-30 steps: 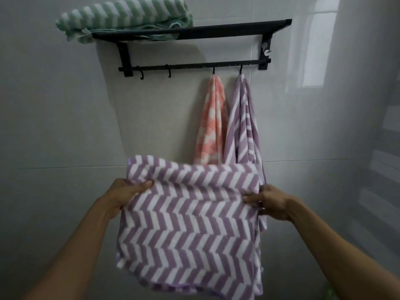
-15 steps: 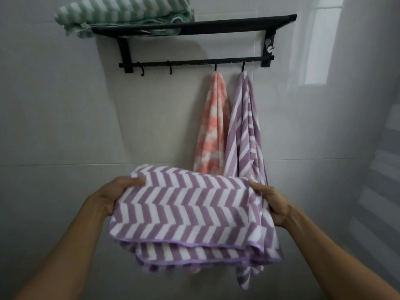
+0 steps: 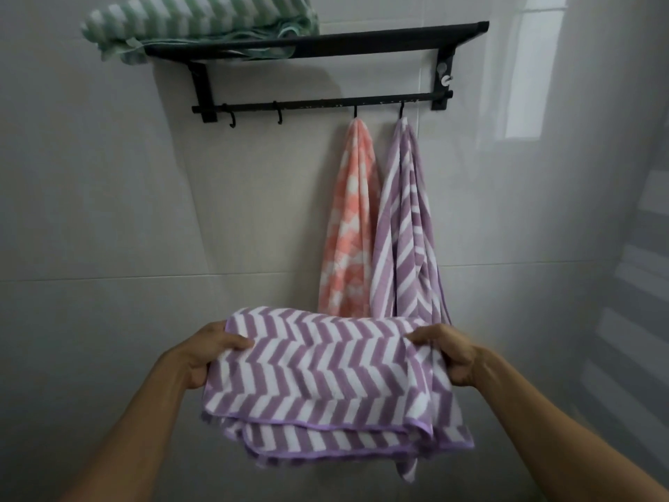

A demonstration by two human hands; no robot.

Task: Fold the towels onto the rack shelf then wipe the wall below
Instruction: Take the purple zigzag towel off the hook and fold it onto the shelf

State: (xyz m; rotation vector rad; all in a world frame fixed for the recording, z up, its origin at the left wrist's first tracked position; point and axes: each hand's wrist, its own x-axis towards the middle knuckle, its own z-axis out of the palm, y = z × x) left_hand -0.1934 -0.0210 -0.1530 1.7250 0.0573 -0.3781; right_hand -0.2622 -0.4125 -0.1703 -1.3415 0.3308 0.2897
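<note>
Left hand: the left hand (image 3: 208, 351) grips the left end of the folded purple towel (image 3: 318, 378), thumb on top of the cloth and the other fingers curled beneath it.
Right hand: the right hand (image 3: 449, 353) holds the right end the same way, thumb over the top edge, fingers wrapped under the bunched fabric.
Folded purple towel: it stretches between the two hands, doubled over, with purple-and-white zigzag stripes; its hemmed edges hang below the hands in layers, and one corner droops lower on the right hand's side.
Coral towel: the coral towel (image 3: 349, 226) hangs from a hook above and beyond the hands, its lower end hidden behind the held towel.
Hanging purple towel: the hanging purple towel (image 3: 405, 226) is just beside the coral one, on the right hand's side (the two touch along their length).
Rack: the black rack (image 3: 325, 43) is fixed to the wall well above both hands, a shelf over a hook rail.
Green towel: the green towel (image 3: 195, 19) lies folded on the shelf, above the left hand's side, overhanging the shelf's end.
Wall: the tiled wall (image 3: 108, 211) is pale and glossy behind everything.
</note>
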